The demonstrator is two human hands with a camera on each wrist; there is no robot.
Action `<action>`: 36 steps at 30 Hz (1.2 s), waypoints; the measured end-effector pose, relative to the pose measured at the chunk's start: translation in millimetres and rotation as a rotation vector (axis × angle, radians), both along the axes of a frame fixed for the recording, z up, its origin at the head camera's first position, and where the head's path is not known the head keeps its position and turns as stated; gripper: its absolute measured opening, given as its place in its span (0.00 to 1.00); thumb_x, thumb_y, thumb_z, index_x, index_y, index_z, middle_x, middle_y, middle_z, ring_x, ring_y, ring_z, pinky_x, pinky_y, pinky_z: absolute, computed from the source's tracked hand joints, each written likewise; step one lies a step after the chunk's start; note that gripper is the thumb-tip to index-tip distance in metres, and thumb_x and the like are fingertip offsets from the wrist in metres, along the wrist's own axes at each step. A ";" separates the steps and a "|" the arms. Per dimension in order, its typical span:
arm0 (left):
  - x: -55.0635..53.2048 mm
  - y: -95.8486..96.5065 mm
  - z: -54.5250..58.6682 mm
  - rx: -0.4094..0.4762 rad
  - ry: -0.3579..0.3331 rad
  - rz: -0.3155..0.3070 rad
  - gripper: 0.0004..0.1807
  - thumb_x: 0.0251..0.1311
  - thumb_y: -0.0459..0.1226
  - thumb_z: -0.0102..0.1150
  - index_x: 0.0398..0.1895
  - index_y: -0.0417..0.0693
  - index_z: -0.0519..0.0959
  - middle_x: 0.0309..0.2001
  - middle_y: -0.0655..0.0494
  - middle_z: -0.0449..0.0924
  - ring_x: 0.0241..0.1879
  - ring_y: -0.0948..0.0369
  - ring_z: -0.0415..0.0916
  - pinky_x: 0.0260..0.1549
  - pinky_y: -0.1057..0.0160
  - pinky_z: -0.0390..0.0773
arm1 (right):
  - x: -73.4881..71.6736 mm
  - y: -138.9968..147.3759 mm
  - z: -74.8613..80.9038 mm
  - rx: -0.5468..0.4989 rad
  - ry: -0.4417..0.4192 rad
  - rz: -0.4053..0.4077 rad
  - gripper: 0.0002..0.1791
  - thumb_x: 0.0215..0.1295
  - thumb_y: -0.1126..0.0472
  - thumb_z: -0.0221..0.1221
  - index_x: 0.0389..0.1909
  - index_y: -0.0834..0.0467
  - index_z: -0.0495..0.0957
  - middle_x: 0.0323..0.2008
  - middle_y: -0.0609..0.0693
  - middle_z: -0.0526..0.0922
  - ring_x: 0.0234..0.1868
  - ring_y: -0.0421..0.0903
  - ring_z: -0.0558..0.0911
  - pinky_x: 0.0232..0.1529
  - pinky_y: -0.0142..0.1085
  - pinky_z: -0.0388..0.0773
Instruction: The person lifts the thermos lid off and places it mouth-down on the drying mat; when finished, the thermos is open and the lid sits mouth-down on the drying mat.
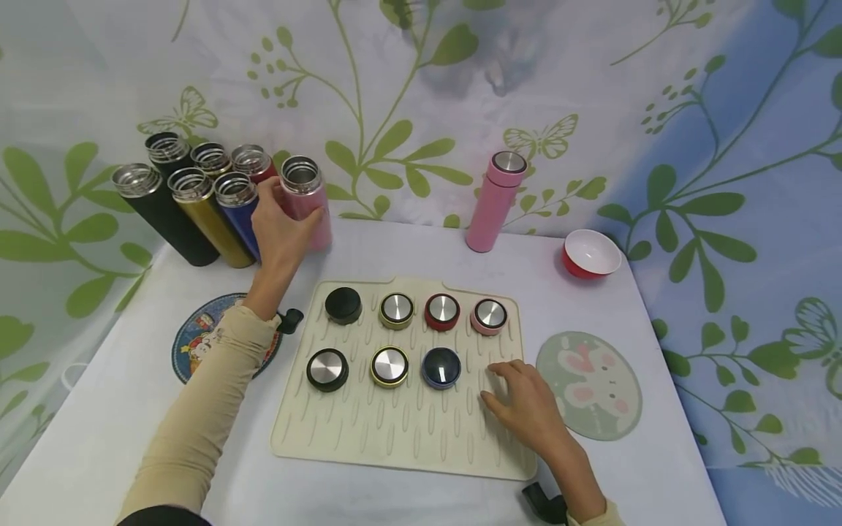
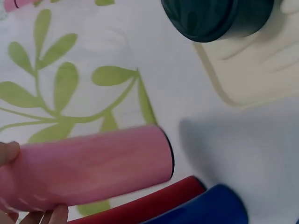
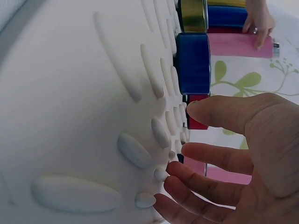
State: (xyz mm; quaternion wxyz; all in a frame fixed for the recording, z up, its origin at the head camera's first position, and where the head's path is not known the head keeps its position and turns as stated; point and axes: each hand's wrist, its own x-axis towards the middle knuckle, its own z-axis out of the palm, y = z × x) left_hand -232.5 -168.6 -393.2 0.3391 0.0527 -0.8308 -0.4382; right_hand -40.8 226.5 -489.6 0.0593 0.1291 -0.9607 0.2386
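My left hand (image 1: 281,232) grips a lidless pink thermos bottle (image 1: 304,201) by its upper part, thumb on one side and fingers on the other. In the left wrist view the pink bottle's dark-edged base points right. Beside it stand lidless black (image 1: 180,223), gold (image 1: 217,223), blue (image 1: 240,212) and red bottles. My right hand (image 1: 529,409) hovers low over the right part of a cream ridged mat (image 1: 401,438), fingers loosely bent around nothing. Two rows of round lids sit on the mat, among them a blue lid (image 1: 441,367) and a pink lid (image 1: 489,316).
A pink bottle with its lid on (image 1: 493,204) stands at the back, near the patterned cloth wall. Right of it is a red and white bowl (image 1: 582,272). A round rabbit mat (image 1: 592,394) lies at the right, and a round blue mat (image 1: 187,343) partly under my left arm.
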 end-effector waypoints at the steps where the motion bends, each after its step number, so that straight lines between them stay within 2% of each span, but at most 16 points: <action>1: -3.5 0.2 -3.5 0.010 -0.010 0.011 0.37 0.51 0.38 0.76 0.63 0.42 0.68 0.57 0.46 0.78 0.55 0.56 0.76 0.56 0.61 0.74 | 0.1 -0.3 0.0 0.001 0.002 0.000 0.23 0.53 0.59 0.74 0.49 0.62 0.83 0.44 0.54 0.83 0.47 0.55 0.81 0.47 0.51 0.78; 6: -17.0 -1.2 -16.6 0.054 -0.044 0.053 0.36 0.53 0.37 0.75 0.65 0.43 0.69 0.62 0.48 0.77 0.61 0.58 0.74 0.61 0.65 0.70 | 0.2 -1.7 -1.7 -0.003 0.001 -0.001 0.22 0.53 0.59 0.74 0.48 0.62 0.83 0.43 0.54 0.83 0.46 0.54 0.81 0.46 0.50 0.78; 12: -25.3 -6.5 -21.3 0.068 -0.075 0.101 0.37 0.56 0.38 0.73 0.67 0.43 0.68 0.64 0.48 0.75 0.64 0.57 0.71 0.63 0.65 0.66 | 0.2 -2.9 -3.8 0.001 -0.014 -0.006 0.22 0.54 0.57 0.74 0.49 0.62 0.83 0.43 0.52 0.83 0.46 0.53 0.81 0.47 0.49 0.78; 15: -29.0 -8.3 -18.8 0.037 -0.118 0.103 0.39 0.57 0.40 0.72 0.70 0.45 0.64 0.65 0.47 0.73 0.65 0.54 0.70 0.65 0.61 0.66 | -0.7 -3.2 -4.1 0.006 0.001 -0.005 0.23 0.53 0.57 0.74 0.49 0.62 0.83 0.43 0.52 0.83 0.46 0.53 0.81 0.47 0.50 0.78; 18: -33.3 -8.1 -13.3 -0.024 -0.177 0.105 0.43 0.59 0.43 0.70 0.73 0.46 0.57 0.67 0.42 0.70 0.64 0.47 0.71 0.64 0.53 0.68 | -1.8 -3.1 -3.8 0.010 0.030 -0.004 0.23 0.52 0.57 0.74 0.48 0.62 0.83 0.42 0.53 0.83 0.45 0.54 0.81 0.46 0.49 0.78; 21: -36.8 -6.8 -7.5 -0.108 -0.240 0.111 0.45 0.61 0.45 0.68 0.73 0.45 0.51 0.66 0.37 0.69 0.59 0.39 0.73 0.60 0.46 0.71 | -2.7 -2.8 -3.2 0.015 0.048 -0.005 0.22 0.52 0.58 0.74 0.47 0.62 0.83 0.41 0.53 0.83 0.44 0.54 0.81 0.45 0.49 0.78; 25: -39.1 -6.1 0.8 -0.217 -0.329 0.108 0.47 0.63 0.47 0.64 0.74 0.42 0.45 0.63 0.31 0.70 0.54 0.34 0.76 0.53 0.40 0.75 | -3.7 -2.5 -3.2 0.018 0.048 -0.009 0.21 0.52 0.58 0.74 0.47 0.62 0.84 0.41 0.53 0.82 0.43 0.53 0.81 0.44 0.49 0.78; 30: -38.6 -6.4 6.9 -0.265 -0.407 0.120 0.50 0.65 0.48 0.61 0.76 0.39 0.39 0.57 0.27 0.73 0.49 0.33 0.77 0.48 0.38 0.76 | -3.7 -2.2 -4.7 0.024 0.036 -0.019 0.22 0.52 0.57 0.74 0.47 0.62 0.84 0.40 0.52 0.82 0.43 0.53 0.80 0.43 0.48 0.78; 33: -37.1 -6.5 8.9 -0.283 -0.424 0.138 0.50 0.65 0.48 0.60 0.75 0.37 0.39 0.51 0.27 0.76 0.46 0.33 0.79 0.45 0.39 0.78 | -4.4 -2.6 -5.6 0.028 0.037 -0.018 0.22 0.53 0.57 0.74 0.47 0.62 0.84 0.41 0.52 0.82 0.43 0.52 0.80 0.43 0.48 0.78; 36: -36.2 -6.5 9.9 -0.289 -0.437 0.128 0.50 0.66 0.47 0.59 0.75 0.35 0.39 0.46 0.28 0.78 0.42 0.34 0.80 0.41 0.40 0.80 | -5.1 -2.8 -5.9 0.031 0.046 -0.016 0.22 0.52 0.57 0.74 0.47 0.62 0.84 0.40 0.52 0.82 0.43 0.52 0.80 0.43 0.48 0.79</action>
